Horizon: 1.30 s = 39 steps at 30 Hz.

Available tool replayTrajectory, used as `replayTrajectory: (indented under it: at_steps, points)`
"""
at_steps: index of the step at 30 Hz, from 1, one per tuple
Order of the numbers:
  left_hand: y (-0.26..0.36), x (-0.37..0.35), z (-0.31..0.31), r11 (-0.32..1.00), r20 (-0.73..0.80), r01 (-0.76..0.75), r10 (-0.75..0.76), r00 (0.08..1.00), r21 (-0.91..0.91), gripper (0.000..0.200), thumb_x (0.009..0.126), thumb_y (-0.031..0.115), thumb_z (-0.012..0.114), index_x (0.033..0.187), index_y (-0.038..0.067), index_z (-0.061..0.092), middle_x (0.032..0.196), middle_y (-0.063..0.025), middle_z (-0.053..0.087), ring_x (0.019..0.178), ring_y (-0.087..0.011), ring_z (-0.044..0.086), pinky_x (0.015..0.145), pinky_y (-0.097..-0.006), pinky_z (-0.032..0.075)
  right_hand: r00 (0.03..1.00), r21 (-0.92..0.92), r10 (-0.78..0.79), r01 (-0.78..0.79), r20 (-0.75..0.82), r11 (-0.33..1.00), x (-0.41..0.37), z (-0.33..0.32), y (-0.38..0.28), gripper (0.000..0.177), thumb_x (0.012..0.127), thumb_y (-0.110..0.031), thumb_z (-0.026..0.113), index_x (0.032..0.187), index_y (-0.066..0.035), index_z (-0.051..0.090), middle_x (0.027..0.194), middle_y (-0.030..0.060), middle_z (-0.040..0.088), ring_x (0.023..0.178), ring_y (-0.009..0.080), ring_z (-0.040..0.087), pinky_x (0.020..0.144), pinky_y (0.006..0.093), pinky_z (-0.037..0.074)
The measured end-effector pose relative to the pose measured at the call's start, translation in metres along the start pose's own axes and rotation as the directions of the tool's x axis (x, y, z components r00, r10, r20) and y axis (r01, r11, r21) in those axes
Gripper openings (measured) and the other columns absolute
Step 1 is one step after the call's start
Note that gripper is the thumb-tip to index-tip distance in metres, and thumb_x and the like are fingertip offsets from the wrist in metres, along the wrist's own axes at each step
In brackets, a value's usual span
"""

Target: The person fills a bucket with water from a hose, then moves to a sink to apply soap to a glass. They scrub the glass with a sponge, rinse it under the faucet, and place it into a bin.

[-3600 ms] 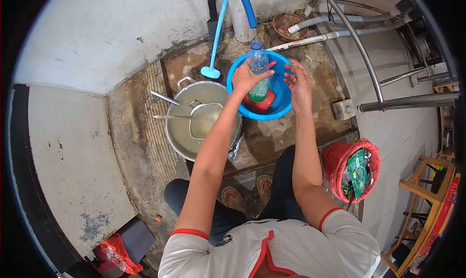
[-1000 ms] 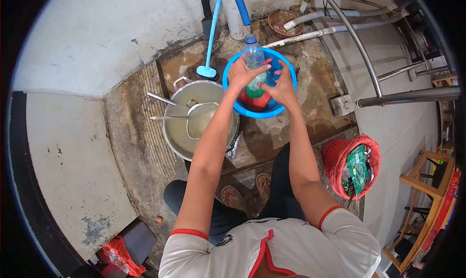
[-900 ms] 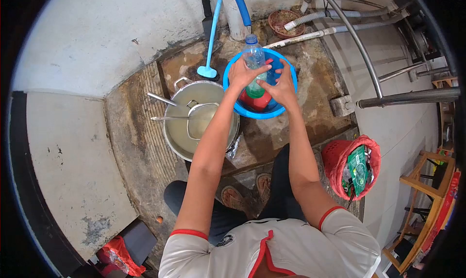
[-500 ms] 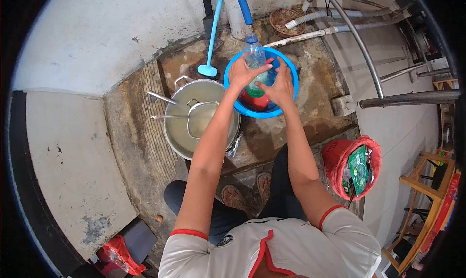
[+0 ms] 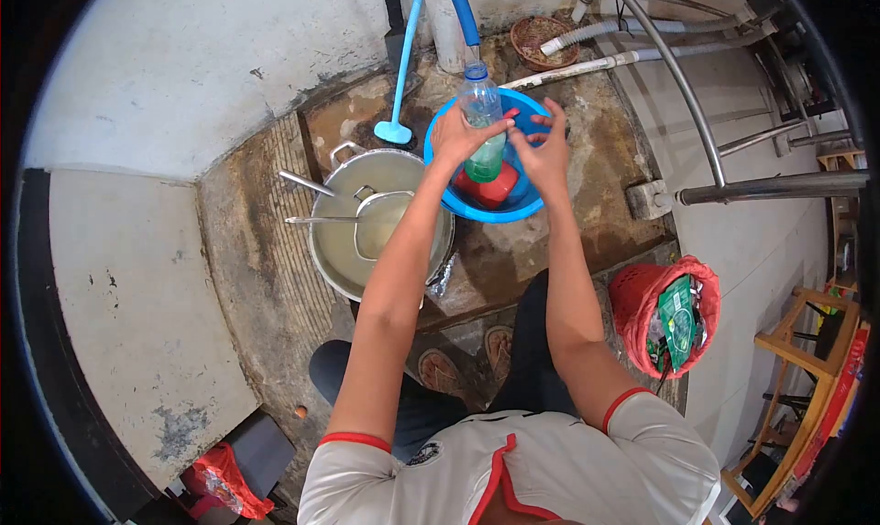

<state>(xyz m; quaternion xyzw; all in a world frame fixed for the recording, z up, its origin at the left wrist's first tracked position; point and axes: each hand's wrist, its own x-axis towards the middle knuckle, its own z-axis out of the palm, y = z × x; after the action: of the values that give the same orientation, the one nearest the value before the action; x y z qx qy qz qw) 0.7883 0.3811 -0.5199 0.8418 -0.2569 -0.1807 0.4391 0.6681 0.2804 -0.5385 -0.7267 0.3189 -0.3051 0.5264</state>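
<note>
My left hand (image 5: 456, 140) is wrapped round a clear plastic bottle (image 5: 480, 99) with green at its lower part. The bottle stands tilted over a blue basin (image 5: 440, 187), its mouth just under the end of a blue hose (image 5: 461, 10), with what looks like water running between them. To the right of the bottle is my right hand (image 5: 546, 155), fingers apart, its thumb close to my left thumb. A red object (image 5: 489, 191) lies in the basin beneath the bottle; its kind is partly hidden.
Left of the basin stands a large pot (image 5: 335, 254) of cloudy liquid with a smaller pan (image 5: 368, 243) in it. A light-blue brush (image 5: 394, 132) leans on the wall. A red bin (image 5: 632, 305) stands right; metal rails (image 5: 683, 94) rise beyond it.
My right hand has moved off the bottle's side, slightly up and to the right, and its fingers have spread. My left hand keeps the bottle under the hose.
</note>
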Motion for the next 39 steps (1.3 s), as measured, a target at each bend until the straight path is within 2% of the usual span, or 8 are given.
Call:
replayTrajectory:
  at_steps: [3,6,9,15,18,21,25,39]
  points:
    - [-0.001,0.000,0.001,1.000,0.013,0.005,-0.005,1.000,-0.005,0.076,0.054,0.060,0.079,0.105,0.006,0.063,0.096,-0.0127,0.068,0.092,-0.0261,0.065,0.083,-0.0370,0.048,0.992,0.160,0.092,-0.077,-0.087,0.984,0.005,-0.005,0.002,0.071,0.074,-0.021,0.075,0.132,-0.005,0.037,0.109,0.0124,0.052,0.081,0.0150,0.053,0.070,0.0291,0.047]
    - [0.003,-0.001,-0.001,1.000,0.015,0.009,-0.009,1.000,-0.006,0.076,0.054,0.060,0.079,0.105,0.006,0.063,0.096,-0.0127,0.068,0.092,-0.0259,0.066,0.083,-0.0367,0.048,0.985,0.174,0.167,-0.156,-0.050,0.972,0.007,-0.009,0.000,0.064,0.081,-0.026,0.071,0.132,-0.009,0.038,0.114,0.0094,0.050,0.090,0.0142,0.052,0.070,0.0288,0.045]
    - [0.005,-0.003,-0.001,1.000,0.014,-0.001,0.001,1.000,-0.011,0.076,0.054,0.061,0.079,0.105,0.007,0.064,0.096,-0.0126,0.068,0.092,-0.0262,0.065,0.083,-0.0368,0.048,0.980,0.264,0.196,-0.182,-0.030,0.947,0.004,-0.009,-0.005,0.063,0.081,-0.029,0.070,0.132,-0.009,0.038,0.116,0.0096,0.050,0.092,0.0141,0.052,0.071,0.0279,0.044]
    - [0.006,-0.004,-0.001,1.000,0.022,0.009,-0.009,1.000,0.014,0.075,0.054,0.061,0.079,0.105,0.008,0.064,0.095,-0.0124,0.068,0.092,-0.0269,0.065,0.083,-0.0373,0.048,0.982,0.294,0.181,-0.158,-0.055,0.943,0.006,-0.010,-0.001,0.061,0.083,-0.027,0.069,0.132,-0.009,0.039,0.115,0.0095,0.051,0.091,0.0141,0.054,0.071,0.0274,0.044]
    - [0.003,-0.002,0.002,1.000,0.013,-0.003,0.003,1.000,0.016,0.073,0.055,0.060,0.079,0.104,0.008,0.064,0.096,-0.0128,0.068,0.092,-0.0270,0.066,0.082,-0.0374,0.048,0.967,0.384,0.246,-0.203,-0.066,0.901,0.008,-0.013,-0.004,0.057,0.083,-0.021,0.069,0.130,-0.005,0.040,0.116,0.0103,0.050,0.086,0.0145,0.054,0.071,0.0280,0.047]
    - [-0.003,0.000,0.007,1.000,-0.002,-0.027,0.027,1.000,0.002,0.072,0.056,0.059,0.079,0.104,0.008,0.064,0.096,-0.0131,0.068,0.091,-0.0270,0.066,0.081,-0.0373,0.049,0.958,0.444,0.284,-0.238,-0.038,0.864,0.010,-0.016,-0.001,0.056,0.084,-0.023,0.067,0.129,-0.005,0.040,0.114,0.0101,0.051,0.086,0.0145,0.054,0.070,0.0274,0.046]
    - [-0.005,0.000,0.011,0.997,-0.047,-0.071,0.071,0.996,0.011,0.070,0.057,0.057,0.080,0.104,0.007,0.064,0.096,-0.0128,0.068,0.090,-0.0263,0.066,0.080,-0.0367,0.049,0.960,0.480,0.277,-0.227,-0.036,0.848,0.010,-0.020,-0.001,0.054,0.085,-0.024,0.066,0.128,-0.005,0.041,0.113,0.0097,0.053,0.085,0.0141,0.054,0.068,0.0271,0.046]
    - [-0.001,-0.001,0.008,1.000,-0.005,-0.002,0.002,1.000,0.008,0.069,0.057,0.055,0.081,0.105,0.008,0.064,0.096,-0.0116,0.068,0.090,-0.0242,0.066,0.079,-0.0353,0.049,0.959,0.509,0.284,-0.238,-0.013,0.827,0.010,-0.017,-0.002,0.050,0.085,-0.025,0.065,0.125,-0.005,0.043,0.110,0.0064,0.053,0.084,0.0132,0.053,0.067,0.0271,0.045]
